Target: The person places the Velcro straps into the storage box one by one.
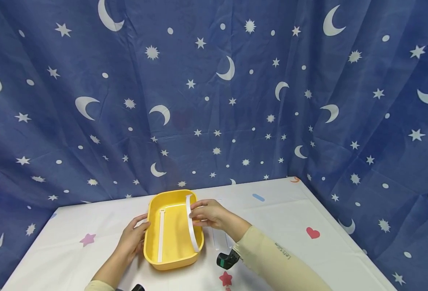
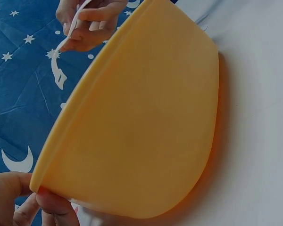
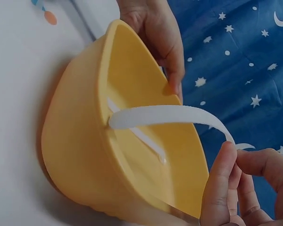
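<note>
A yellow plastic basin [image 1: 174, 238] sits on the white tabletop, its long side running away from me. My left hand [image 1: 132, 236] holds its left rim, thumb and fingers around the edge in the left wrist view. With thumb and fingertips my right hand [image 1: 212, 216] pinches a flexible white strap [image 3: 165, 113], which arches over the basin's right side. One rounded end of this strap overlaps the rim in the right wrist view; its other end hangs past the fingers. Inside the basin lies another long white strap [image 1: 161, 236], with a thin white strip [image 1: 175, 205] across the far end.
Pale narrow strips [image 1: 215, 240] lie on the table right of the basin, partly behind my right forearm. The tabletop [image 1: 272, 226] has printed stars and a heart. A blue moon-and-star curtain [image 1: 206, 113] stands along the back and right edges.
</note>
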Demonstrator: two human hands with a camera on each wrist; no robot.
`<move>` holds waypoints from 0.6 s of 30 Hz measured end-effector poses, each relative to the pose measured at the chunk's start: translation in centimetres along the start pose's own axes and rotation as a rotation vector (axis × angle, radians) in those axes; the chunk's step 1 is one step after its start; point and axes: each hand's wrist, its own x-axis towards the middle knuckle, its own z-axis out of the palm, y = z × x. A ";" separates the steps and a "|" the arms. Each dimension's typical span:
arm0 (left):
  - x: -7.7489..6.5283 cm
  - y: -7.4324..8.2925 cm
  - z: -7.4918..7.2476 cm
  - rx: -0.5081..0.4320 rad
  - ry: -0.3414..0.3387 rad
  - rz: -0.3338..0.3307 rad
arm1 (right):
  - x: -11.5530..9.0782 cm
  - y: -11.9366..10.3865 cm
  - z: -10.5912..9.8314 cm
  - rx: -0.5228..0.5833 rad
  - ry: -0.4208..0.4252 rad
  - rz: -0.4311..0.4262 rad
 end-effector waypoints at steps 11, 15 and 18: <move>-0.1 0.0 0.0 -0.004 -0.003 -0.004 | 0.4 0.7 1.1 0.017 -0.009 -0.009; -0.1 0.0 0.0 -0.013 -0.004 -0.007 | 0.7 0.9 1.7 0.010 -0.002 -0.009; 0.0 0.0 -0.1 -0.012 -0.003 -0.009 | 1.0 1.1 2.1 0.000 0.003 -0.010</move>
